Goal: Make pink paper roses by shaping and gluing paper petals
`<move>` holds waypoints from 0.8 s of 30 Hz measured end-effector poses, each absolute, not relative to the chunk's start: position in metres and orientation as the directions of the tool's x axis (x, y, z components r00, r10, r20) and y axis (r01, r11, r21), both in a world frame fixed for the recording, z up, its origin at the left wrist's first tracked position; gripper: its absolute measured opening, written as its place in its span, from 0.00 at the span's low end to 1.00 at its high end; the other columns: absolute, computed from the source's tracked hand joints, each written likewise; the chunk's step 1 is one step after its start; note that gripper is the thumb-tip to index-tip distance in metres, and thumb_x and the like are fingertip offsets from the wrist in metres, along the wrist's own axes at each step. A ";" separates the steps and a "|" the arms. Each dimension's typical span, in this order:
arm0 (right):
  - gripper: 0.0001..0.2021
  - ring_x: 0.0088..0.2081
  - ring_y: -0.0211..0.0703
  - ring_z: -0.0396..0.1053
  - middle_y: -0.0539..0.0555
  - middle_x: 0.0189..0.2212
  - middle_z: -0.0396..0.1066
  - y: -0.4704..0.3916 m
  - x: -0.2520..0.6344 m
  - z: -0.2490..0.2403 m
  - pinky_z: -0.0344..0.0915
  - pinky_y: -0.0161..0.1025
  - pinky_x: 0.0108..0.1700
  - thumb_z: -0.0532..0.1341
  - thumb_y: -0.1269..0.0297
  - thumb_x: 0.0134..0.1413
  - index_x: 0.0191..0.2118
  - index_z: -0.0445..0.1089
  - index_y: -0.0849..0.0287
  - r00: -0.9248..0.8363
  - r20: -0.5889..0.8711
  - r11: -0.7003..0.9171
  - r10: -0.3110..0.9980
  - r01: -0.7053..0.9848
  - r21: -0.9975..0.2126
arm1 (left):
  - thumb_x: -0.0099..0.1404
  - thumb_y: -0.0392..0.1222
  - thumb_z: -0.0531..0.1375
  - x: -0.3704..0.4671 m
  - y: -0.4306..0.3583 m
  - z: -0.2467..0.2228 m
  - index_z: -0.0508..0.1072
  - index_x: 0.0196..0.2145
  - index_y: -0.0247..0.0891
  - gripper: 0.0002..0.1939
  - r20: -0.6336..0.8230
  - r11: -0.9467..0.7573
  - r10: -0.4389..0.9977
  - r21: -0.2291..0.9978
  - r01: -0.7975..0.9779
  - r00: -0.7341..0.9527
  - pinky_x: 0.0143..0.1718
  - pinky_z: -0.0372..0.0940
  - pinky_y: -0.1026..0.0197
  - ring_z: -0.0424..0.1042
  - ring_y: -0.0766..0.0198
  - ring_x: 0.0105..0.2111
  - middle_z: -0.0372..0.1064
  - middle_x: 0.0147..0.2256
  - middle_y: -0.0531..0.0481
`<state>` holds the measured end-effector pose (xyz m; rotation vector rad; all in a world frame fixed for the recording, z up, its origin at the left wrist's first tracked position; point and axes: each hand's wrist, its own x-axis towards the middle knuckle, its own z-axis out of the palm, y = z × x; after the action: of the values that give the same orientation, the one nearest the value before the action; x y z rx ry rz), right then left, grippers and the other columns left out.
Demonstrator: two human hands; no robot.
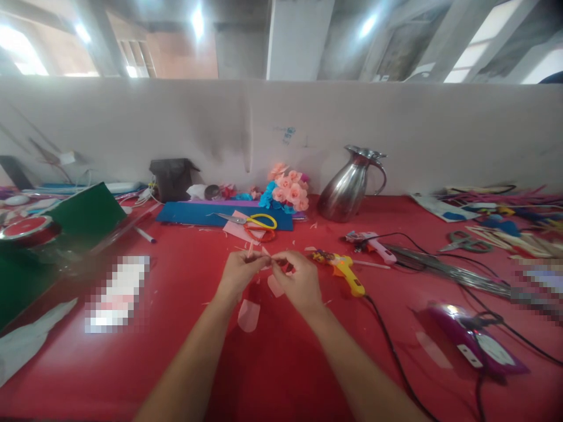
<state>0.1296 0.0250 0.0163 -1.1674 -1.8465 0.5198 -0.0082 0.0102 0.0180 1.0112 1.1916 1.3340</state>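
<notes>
Near the middle of the red table, my left hand (241,273) is closed in a pinch, with a small pink piece showing between its fingers. Facing it, the fingertips of my right hand (299,281) are pressed together at the same small pink piece (265,254); the fingers hide much of it. A cut pink petal (275,285) lies under my right hand, and another pink petal (248,316) is on the table below my hands. Yellow-handled scissors (263,221) lie beyond them. To the right is a yellow glue gun (347,274).
Behind stand pink and blue paper flowers (290,190) and a steel jug (347,186). A pink glue gun (380,248), grey scissors (468,243) and a purple power strip (475,343) with black cables lie right. A green board (85,220) and red tape roll (29,230) are left.
</notes>
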 end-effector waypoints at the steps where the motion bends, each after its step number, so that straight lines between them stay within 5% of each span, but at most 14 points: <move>1: 0.05 0.31 0.41 0.68 0.53 0.29 0.73 0.025 0.130 0.016 0.64 0.37 0.34 0.57 0.68 0.47 0.29 0.70 0.57 -0.184 0.448 0.474 0.875 0.514 -0.714 | 0.50 0.39 0.63 -0.008 0.010 0.018 0.76 0.25 0.35 0.05 -0.045 0.028 0.993 0.987 -0.158 -0.110 0.38 0.63 0.62 0.70 0.64 0.30 0.73 0.26 0.47; 11: 0.05 0.30 0.40 0.68 0.52 0.28 0.72 0.023 0.128 0.021 0.63 0.35 0.34 0.57 0.67 0.48 0.28 0.69 0.57 -0.195 0.439 0.474 0.877 0.504 -0.722 | 0.49 0.38 0.61 -0.008 0.010 0.019 0.74 0.22 0.35 0.04 -0.040 0.025 0.992 0.991 -0.131 -0.118 0.33 0.61 0.64 0.67 0.67 0.27 0.69 0.23 0.50; 24: 0.04 0.24 0.37 0.65 0.49 0.21 0.70 0.029 0.132 0.018 0.59 0.33 0.27 0.57 0.66 0.42 0.24 0.68 0.59 -0.205 0.198 0.260 0.959 0.346 -0.901 | 0.49 0.41 0.60 -0.007 0.010 0.016 0.74 0.22 0.33 0.08 -0.031 0.033 0.994 0.999 0.010 -0.109 0.24 0.57 0.66 0.65 0.67 0.23 0.67 0.21 0.49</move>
<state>0.1316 0.0292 0.0178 -1.2084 -1.7132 0.9421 -0.0070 0.0102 0.0159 1.1404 1.3123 1.2592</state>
